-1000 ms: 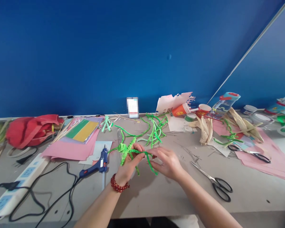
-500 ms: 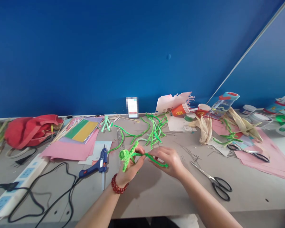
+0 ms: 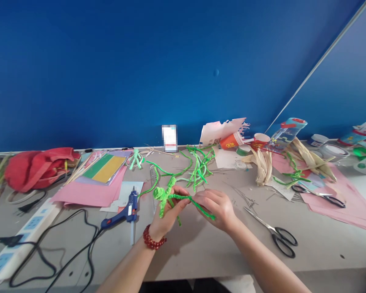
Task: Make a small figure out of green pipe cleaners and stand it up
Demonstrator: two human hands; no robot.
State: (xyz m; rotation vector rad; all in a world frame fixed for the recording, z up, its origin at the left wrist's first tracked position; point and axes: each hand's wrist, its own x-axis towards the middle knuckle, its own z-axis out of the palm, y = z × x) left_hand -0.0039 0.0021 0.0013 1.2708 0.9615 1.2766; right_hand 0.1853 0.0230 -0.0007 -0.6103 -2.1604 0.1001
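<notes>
My left hand, with a red bead bracelet at the wrist, is closed around a bright green pipe-cleaner figure. The figure has a coiled round head and fuzzy limbs that stick out past my thumb. From it a twisted green pipe-cleaner stem runs across to the right. My right hand pinches this stem close to my left fingertips, and its free end slants down below my right fingers. Both hands are just above the grey table.
Loose green pipe cleaners lie behind my hands. A blue glue gun and power strip are left. Black-handled scissors lie right; paper cups, dried husks and pink paper sit farther back.
The figure in my left hand has turned a little, and a lower limb now shows beneath my thumb. My right hand has shifted slightly along with the stem.
</notes>
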